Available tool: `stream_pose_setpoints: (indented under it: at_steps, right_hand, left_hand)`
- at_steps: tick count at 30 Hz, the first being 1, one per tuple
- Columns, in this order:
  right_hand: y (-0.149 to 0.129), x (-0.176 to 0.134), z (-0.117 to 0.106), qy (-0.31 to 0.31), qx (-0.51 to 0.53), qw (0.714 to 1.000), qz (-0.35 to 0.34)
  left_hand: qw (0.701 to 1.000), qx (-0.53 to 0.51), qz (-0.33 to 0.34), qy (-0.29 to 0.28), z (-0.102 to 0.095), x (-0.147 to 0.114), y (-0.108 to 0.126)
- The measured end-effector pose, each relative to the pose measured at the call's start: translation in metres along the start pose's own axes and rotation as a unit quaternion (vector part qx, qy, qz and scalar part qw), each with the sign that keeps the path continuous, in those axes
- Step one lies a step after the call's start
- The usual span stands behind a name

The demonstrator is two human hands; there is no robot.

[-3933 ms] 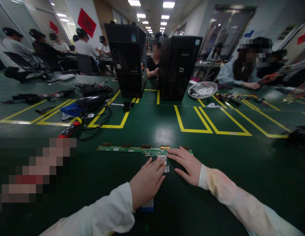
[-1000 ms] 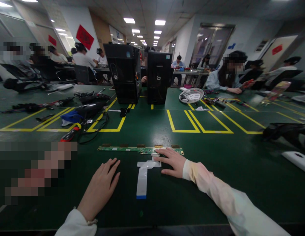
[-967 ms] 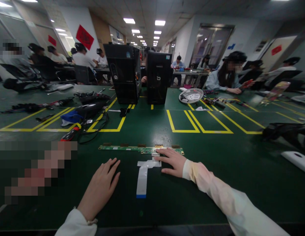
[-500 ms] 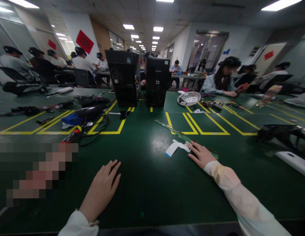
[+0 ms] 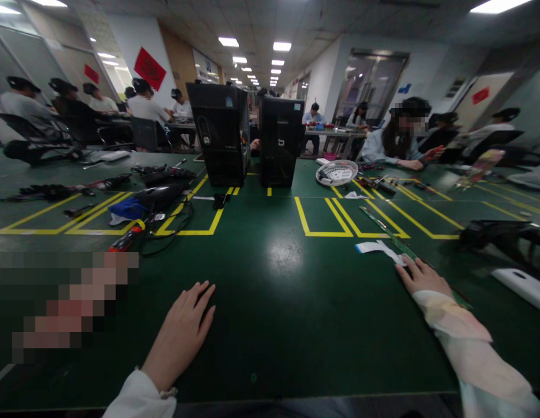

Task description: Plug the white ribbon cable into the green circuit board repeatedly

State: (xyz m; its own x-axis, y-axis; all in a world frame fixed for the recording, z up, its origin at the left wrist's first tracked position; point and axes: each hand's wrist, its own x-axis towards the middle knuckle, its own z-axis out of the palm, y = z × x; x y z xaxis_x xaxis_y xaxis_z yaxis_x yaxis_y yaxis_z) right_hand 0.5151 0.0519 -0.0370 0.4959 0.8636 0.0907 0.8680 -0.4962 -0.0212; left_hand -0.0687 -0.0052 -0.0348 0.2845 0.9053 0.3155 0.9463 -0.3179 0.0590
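My left hand (image 5: pixel 182 331) rests on the green tabletop, palm down and holding nothing, its fingers stretched forward and the thumb apart. Farther right, my right hand (image 5: pixel 424 278) is closed over a long, narrow green circuit board (image 5: pixel 383 225), which lies slantwise on the table. Its fingers and palm hide the middle of the board. A white ribbon cable (image 5: pixel 376 247) with a blue end sticks out to the left of the board, close to my fingertips.
Two black computer towers (image 5: pixel 281 145) stand at the back centre. A white round basket (image 5: pixel 337 172) sits right of them. Cables and a black-and-blue item (image 5: pixel 126 210) lie left, near a red-and-black tool handle (image 5: pixel 127 239). A white panel (image 5: pixel 519 287) is far right; a co-worker (image 5: pixel 400 139) sits beyond.
My right hand has moved right across the table, and the circuit board with its ribbon cable has gone along with it. My left hand has stayed in place.
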Motion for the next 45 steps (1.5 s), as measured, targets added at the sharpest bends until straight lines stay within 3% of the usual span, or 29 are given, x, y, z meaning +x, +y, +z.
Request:
stream_pose_setpoints:
  at_steps: [9, 19, 25, 30, 45]
  right_hand:
    - [0.052, 0.03, -0.01, -0.011, 0.014, 0.994, 0.105]
    - [0.063, 0.061, -0.008, 0.017, 0.036, 0.986, 0.159]
    - [0.062, 0.064, -0.013, 0.03, 0.039, 0.989, 0.142]
    - [0.064, 0.068, -0.016, 0.002, 0.036, 0.994, 0.108]
    - [0.069, 0.077, -0.01, -0.003, 0.02, 0.994, 0.112]
  left_hand:
    - [1.0, -0.01, -0.002, 0.007, -0.001, 0.0, 0.002]
    - [1.0, -0.007, -0.01, -0.011, -0.008, 0.001, 0.005]
    - [1.0, -0.013, -0.012, -0.011, -0.009, 0.002, 0.006]
    - [1.0, -0.017, -0.013, -0.004, -0.009, 0.002, 0.006]
    - [1.0, -0.01, -0.019, -0.014, -0.009, 0.001, 0.006]
